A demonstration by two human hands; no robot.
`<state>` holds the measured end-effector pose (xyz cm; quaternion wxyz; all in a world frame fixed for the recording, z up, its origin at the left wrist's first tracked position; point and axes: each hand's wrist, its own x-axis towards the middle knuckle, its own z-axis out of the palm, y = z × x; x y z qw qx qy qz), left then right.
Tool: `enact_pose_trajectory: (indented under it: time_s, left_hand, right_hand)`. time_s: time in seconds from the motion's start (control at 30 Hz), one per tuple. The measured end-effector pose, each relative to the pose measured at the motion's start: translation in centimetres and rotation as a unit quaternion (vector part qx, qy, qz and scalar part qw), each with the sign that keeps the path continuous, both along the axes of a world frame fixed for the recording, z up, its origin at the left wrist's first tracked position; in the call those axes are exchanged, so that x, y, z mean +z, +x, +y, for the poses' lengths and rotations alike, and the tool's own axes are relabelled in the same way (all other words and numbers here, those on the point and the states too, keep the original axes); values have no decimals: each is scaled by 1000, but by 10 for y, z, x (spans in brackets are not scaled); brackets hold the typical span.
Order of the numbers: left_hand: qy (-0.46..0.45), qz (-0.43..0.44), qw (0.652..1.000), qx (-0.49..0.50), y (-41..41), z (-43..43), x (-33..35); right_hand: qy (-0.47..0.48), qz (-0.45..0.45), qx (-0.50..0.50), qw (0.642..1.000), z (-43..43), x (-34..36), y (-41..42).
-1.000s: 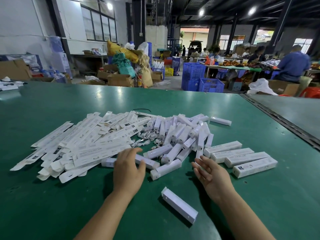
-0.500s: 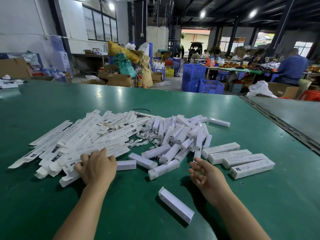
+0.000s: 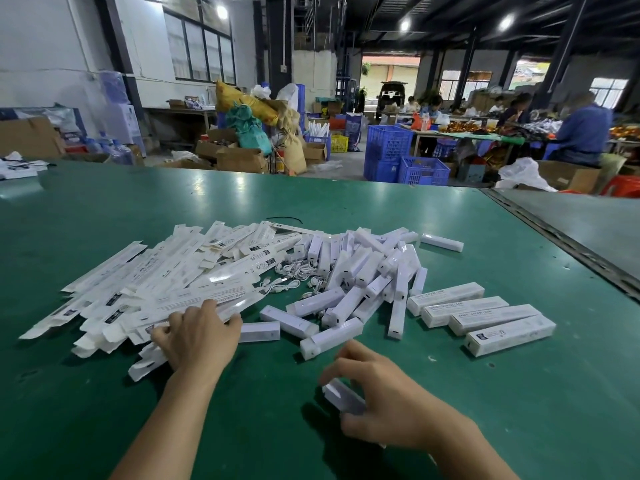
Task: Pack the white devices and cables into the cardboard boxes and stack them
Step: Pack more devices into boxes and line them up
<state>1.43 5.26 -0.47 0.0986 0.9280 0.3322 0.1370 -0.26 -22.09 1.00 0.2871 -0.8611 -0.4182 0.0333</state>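
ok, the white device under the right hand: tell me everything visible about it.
The white device is a long, square-edged bar, glossy like plastic, no markings visible. It is at the near part of the green table, apart from the main pile, slanting from upper left to lower right. Only its left end shows; the right hand covers the rest, fingers curled over its top, thumb against its near side. Whether it is lifted cannot be told.

A green desk (image 3: pixel 346 202) fronts a dim warehouse: white wall (image 3: pixel 41 57), dark-framed windows (image 3: pixel 201 53), ceiling lights (image 3: pixel 404 25), blue crates (image 3: pixel 389 142).
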Motion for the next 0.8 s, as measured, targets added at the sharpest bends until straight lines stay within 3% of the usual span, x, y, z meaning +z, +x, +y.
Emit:
enact_pose_trajectory:
  time_s: [0.3,0.4,0.53,0.7,0.8]
  left_hand:
    - [15,-93,995,-24,1,-10,-3]
    - [15,-221,973,-56,-3,-18,4]
    - [-7,-401,909,-115,-10,-37,16]
    - [-167,-465,852,-170,-21,-51,24]
    - [-296,-460,812,-204,-25,-52,27]
  right_hand:
    - [24,-30,-60,997,4,-16,11]
    - [42,-37,-89,994,6,-17,13]
    - [43,-43,-125,990,8,-19,15]
    - [30,-34,-133,990,7,-20,17]
    - [13,-34,-145,989,3,-20,20]
